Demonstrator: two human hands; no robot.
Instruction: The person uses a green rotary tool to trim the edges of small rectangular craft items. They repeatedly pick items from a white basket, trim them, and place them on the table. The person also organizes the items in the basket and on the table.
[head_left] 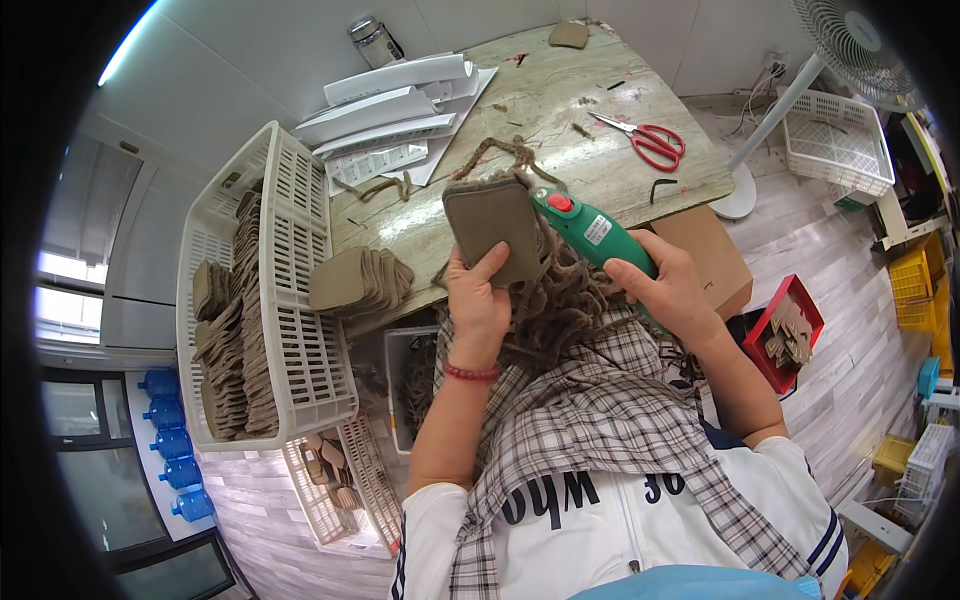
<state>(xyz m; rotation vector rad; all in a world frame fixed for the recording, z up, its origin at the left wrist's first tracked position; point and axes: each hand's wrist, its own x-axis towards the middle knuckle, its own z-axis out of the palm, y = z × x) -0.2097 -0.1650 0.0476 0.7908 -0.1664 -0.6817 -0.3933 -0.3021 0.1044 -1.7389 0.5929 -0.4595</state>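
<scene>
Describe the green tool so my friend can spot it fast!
Start at the big table, then find the right hand near its edge. That hand grips the green tool, tip beside the brown pad in the left hand. Unlike that pad, it's green with a red button.

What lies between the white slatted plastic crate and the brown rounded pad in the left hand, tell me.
In the head view, a fanned stack of brown rounded pads lies there on the pale tabletop.
</scene>
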